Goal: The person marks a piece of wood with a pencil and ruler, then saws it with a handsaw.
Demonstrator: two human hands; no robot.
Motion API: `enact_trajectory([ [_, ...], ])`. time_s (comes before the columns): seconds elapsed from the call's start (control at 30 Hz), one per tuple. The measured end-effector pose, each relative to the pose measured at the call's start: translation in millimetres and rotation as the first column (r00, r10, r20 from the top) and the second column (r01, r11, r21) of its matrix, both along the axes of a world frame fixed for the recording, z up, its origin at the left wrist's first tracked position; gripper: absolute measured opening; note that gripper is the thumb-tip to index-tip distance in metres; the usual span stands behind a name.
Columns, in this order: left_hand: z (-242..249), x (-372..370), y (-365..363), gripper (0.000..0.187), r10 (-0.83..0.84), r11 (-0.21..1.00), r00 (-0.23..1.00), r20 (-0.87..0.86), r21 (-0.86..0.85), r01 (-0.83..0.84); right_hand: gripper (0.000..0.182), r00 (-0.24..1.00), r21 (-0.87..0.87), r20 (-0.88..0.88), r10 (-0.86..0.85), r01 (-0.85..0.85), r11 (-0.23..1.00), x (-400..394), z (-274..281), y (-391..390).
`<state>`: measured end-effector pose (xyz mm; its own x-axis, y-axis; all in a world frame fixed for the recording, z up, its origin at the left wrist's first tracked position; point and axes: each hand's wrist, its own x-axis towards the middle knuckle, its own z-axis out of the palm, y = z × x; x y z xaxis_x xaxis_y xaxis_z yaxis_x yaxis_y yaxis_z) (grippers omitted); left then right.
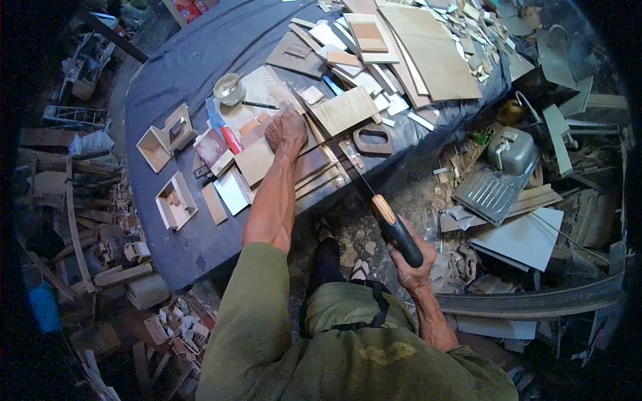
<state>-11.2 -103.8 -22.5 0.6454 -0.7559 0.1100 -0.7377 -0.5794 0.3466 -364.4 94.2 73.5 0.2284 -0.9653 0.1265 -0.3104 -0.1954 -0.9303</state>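
My right hand (413, 264) is wrapped round the handle of a handsaw (394, 230), black with a light wood part. Its thin blade runs away from me across the wood at the table's edge. My left hand (287, 136) is closed in a fist, pressing down on a flat wooden board (257, 161) just left of the blade; its fingertips are hidden. Wooden strips (323, 180) lie under and beside the blade. Right of the blade rest a pale wood panel (346, 109) and a dark block with an oval opening (373, 151).
On the dark-covered table (194, 257) are a glass jar (229, 89), a red-handled tool (231, 140), a small open wooden box (176, 200) and several offcuts. Large plywood sheets (435, 53) lie at the far right. A metal sink (493, 195) and scrap lie on the floor to my right.
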Motion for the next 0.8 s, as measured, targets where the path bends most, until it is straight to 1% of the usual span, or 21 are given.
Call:
enact_trajectory([
  [0.03, -1, 1, 0, 0.036, -0.004, 1.000, 1.000, 0.021, -0.004, 0.005, 0.060, 1.000, 0.034, 0.005, -0.006, 0.006, 0.999, 1, 4, 1],
  [0.07, -3, 2, -1, 0.036, -0.011, 1.000, 1.000, 0.001, 0.007, 0.011, 0.057, 1.000, 0.068, 0.009, -0.013, 0.012, 0.998, 0, 6, 2],
  [0.17, 9, 0, 1, 0.035, -0.032, 0.999, 0.998, -0.047, 0.021, 0.033, 0.057, 1.000, 0.030, 0.026, -0.008, 0.007, 1.000, -2, 1, 3],
  [0.23, 18, -5, 6, 0.035, -0.053, 0.998, 0.997, -0.063, 0.012, 0.054, 0.062, 0.999, 0.074, 0.039, -0.008, 0.005, 0.997, -8, -7, 5],
  [0.33, -5, 2, 4, 0.042, -0.055, 0.995, 0.995, 0.086, -0.074, 0.062, 0.065, 0.999, 0.143, 0.042, -0.024, 0.018, 0.990, -10, -9, 8],
  [0.37, -12, 4, 2, 0.041, -0.046, 0.994, 0.995, 0.086, -0.090, 0.054, 0.065, 0.999, 0.168, 0.038, -0.032, 0.025, 0.985, -11, -10, 9],
  [0.43, -13, 5, -1, 0.040, -0.028, 0.992, 0.996, 0.085, -0.123, 0.039, 0.065, 0.999, 0.127, 0.029, -0.016, 0.012, 0.992, -12, -9, 7],
  [0.53, -4, 3, -1, 0.038, -0.023, 0.999, 0.998, 0.052, -0.032, 0.025, 0.065, 1.000, 0.057, 0.016, 0.004, -0.005, 0.998, -13, -8, 7],
  [0.63, 1, 2, 4, 0.055, -0.048, 0.998, 0.999, 0.000, -0.041, 0.048, 0.064, 1.000, 0.018, 0.021, 0.005, -0.005, 1.000, -12, -8, 7],
  [0.77, -8, 2, 6, 0.052, -0.060, 0.991, 0.996, 0.064, -0.119, 0.067, 0.064, 1.000, -0.031, 0.001, 0.000, 0.000, 1.000, -15, -8, 10],
  [0.8, -6, 1, 7, 0.051, -0.062, 0.990, 0.995, 0.077, -0.123, 0.072, 0.063, 1.000, 0.024, 0.005, 0.001, -0.001, 1.000, -16, -5, 11],
])
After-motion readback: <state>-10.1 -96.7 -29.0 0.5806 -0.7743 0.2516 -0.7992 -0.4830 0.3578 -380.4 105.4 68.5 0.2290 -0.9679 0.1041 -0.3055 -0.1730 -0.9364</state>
